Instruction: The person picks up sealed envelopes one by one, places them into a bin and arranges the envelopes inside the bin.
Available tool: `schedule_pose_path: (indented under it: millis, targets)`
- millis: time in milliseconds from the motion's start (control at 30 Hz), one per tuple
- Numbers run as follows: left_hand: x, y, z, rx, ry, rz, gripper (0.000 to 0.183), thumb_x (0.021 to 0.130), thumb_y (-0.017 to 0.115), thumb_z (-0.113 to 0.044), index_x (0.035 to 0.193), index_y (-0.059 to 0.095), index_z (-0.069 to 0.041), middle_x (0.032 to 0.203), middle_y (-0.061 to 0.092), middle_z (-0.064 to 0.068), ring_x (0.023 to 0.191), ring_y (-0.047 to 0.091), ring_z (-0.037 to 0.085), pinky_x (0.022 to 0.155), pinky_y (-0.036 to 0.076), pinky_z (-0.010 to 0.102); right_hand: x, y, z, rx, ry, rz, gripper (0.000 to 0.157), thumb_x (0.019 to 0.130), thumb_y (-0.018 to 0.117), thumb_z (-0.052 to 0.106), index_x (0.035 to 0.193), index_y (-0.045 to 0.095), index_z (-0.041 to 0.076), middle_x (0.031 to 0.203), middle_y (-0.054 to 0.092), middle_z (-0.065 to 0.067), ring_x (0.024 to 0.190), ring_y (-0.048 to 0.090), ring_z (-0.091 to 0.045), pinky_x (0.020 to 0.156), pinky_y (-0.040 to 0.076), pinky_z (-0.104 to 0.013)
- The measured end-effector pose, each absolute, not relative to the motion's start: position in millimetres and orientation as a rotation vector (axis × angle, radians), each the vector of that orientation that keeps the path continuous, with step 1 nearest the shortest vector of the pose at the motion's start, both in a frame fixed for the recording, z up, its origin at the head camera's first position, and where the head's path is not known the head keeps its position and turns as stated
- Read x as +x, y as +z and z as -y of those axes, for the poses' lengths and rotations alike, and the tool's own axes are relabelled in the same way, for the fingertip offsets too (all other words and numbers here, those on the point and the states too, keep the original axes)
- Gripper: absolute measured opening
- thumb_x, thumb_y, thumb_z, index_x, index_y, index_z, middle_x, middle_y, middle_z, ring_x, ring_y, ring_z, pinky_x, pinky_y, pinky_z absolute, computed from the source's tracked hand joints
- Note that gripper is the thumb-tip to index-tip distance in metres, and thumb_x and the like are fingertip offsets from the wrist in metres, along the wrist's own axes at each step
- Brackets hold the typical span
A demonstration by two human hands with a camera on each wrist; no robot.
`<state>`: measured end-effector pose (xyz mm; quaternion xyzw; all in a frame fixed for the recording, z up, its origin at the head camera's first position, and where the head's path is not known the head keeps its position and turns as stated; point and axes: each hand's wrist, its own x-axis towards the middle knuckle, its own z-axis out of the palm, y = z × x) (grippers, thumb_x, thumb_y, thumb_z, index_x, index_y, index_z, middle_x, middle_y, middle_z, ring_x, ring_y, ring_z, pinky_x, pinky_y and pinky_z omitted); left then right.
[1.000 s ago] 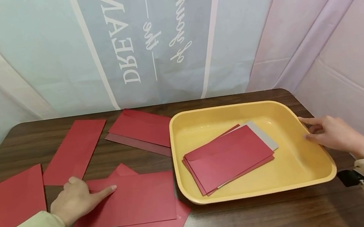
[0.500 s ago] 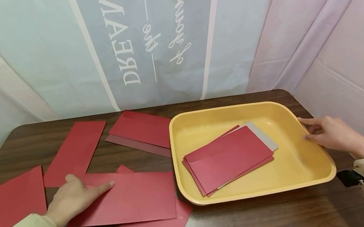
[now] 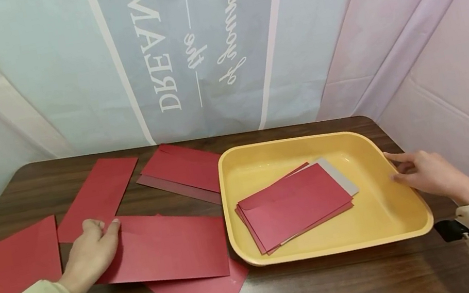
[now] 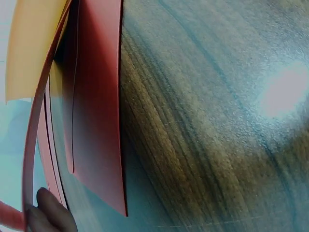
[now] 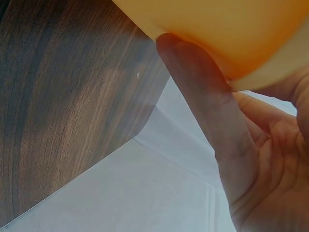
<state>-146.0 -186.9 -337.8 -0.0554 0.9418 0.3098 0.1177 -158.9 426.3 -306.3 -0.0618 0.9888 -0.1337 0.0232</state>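
My left hand point(image 3: 91, 255) pinches a red envelope point(image 3: 171, 244) at its left end, thumb on top and fingers beneath. The left wrist view shows this envelope edge-on and bowed, raised off the table. Beneath it, partly covered, another red envelope point(image 4: 99, 101) lies slanted on the wood. On the other side, my right hand point(image 3: 427, 172) grips the right side of a yellow plastic tray point(image 3: 398, 180). Its thumb is over the rim and its fingers point(image 5: 198, 82) press the outer wall. Inside the tray rests a loose pile of red envelopes point(image 3: 294, 206) with a grey-white piece sticking out.
More red envelopes lie about: one at the far left point(image 3: 24, 262), one behind the left hand point(image 3: 99, 194), and one at the back with its flap unfolded point(image 3: 186, 165), against the tray. The dark wood table point(image 3: 325, 287) ends at a fabric backdrop point(image 3: 77, 80).
My left thumb has drawn back to the envelope's left end, and that end has risen off the table, tilting the envelope. The right hand and tray stay put.
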Motion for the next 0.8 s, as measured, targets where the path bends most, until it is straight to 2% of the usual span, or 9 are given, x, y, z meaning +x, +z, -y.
schedule_pose_path:
  millis: [167,400,500,700,800]
  targets:
    - [-147,-336,185,-0.151,0.94,-2.744,0.054,0.104,0.022,-0.035,0.122,0.032,0.016,0.106,0.049,0.03,0.098,0.051,0.04,0.078,0.043,0.046,-159,-306,-426,-0.189,-0.413,-3.056,0.055,0.083,0.072,0.013,0.128,0.052,-0.013,0.081,0.072,-0.013,0.076,0.069,-0.028,0.065,0.048,-0.031]
    - [-148,-327,184,-0.107,0.972,-2.776,0.047,0.104,0.019,-0.027,0.123,0.037,0.013,0.118,0.046,0.032,0.106,0.047,0.044,0.081,0.042,0.049,-159,-306,-426,-0.185,-0.425,-3.05,0.055,0.084,0.071,0.012,0.128,0.051,-0.013,0.081,0.072,-0.013,0.075,0.069,-0.028,0.063,0.049,-0.029]
    - [-150,-322,186,-0.095,0.967,-2.808,0.047,0.104,0.018,-0.025,0.124,0.036,0.013,0.119,0.045,0.033,0.107,0.046,0.045,0.082,0.041,0.051,-158,-307,-426,-0.192,-0.437,-3.05,0.055,0.084,0.071,0.012,0.129,0.051,-0.013,0.081,0.072,-0.013,0.074,0.069,-0.026,0.062,0.048,-0.027]
    - [-155,-311,190,-0.115,0.959,-2.857,0.048,0.103,0.017,-0.026,0.123,0.036,0.014,0.113,0.047,0.032,0.101,0.047,0.043,0.077,0.04,0.046,-158,-307,-427,-0.203,-0.441,-3.056,0.055,0.084,0.071,0.012,0.129,0.051,-0.013,0.081,0.073,-0.012,0.072,0.069,-0.022,0.061,0.048,-0.025]
    - [-159,-305,192,-0.142,0.98,-2.867,0.05,0.103,0.016,-0.027,0.125,0.035,0.015,0.115,0.045,0.032,0.102,0.046,0.044,0.078,0.039,0.048,-158,-307,-427,-0.202,-0.439,-3.054,0.055,0.084,0.071,0.012,0.129,0.051,-0.013,0.082,0.073,-0.012,0.072,0.069,-0.023,0.061,0.049,-0.026]
